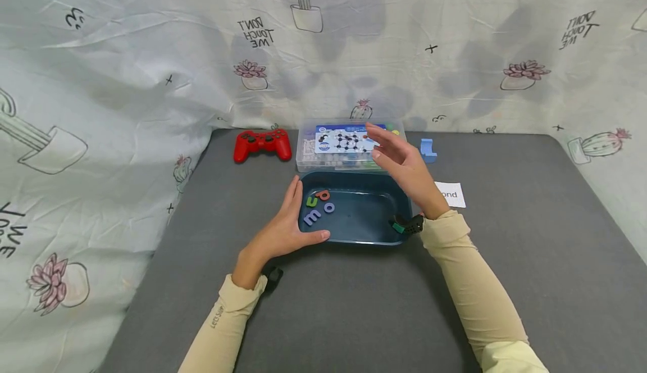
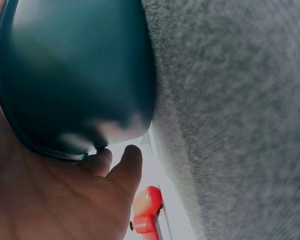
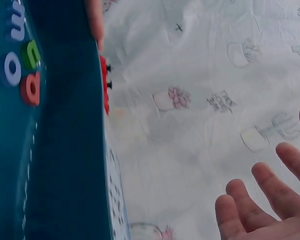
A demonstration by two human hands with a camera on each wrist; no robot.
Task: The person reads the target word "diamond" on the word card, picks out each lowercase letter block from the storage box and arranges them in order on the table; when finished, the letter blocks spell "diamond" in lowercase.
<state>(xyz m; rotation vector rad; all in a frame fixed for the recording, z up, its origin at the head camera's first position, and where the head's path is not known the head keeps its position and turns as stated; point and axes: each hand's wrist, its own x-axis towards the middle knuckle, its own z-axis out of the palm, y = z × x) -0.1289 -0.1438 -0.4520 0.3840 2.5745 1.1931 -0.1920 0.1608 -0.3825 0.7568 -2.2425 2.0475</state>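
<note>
My left hand (image 1: 281, 228) rests against the left end of a dark teal tray (image 1: 369, 207). Its fingers lie straight along the outside, and the thumb reaches along the front rim. Inside the tray's left part are a purple letter m (image 1: 311, 217), a green letter (image 1: 311, 201), a purple letter o (image 1: 329, 208) and a reddish-orange letter (image 1: 323, 195). Raised above the tray's right end is my right hand (image 1: 406, 171), its fingers spread and holding nothing. The right wrist view shows those fingers (image 3: 275, 192) apart from the tray wall.
Behind the tray stands a clear plastic box (image 1: 308, 154) with a molecule-printed label. A red game controller (image 1: 263, 145) lies to its left, a blue plastic piece (image 1: 427, 150) to its right. A white card (image 1: 452, 195) ending in "ond" is partly covered by the right arm.
</note>
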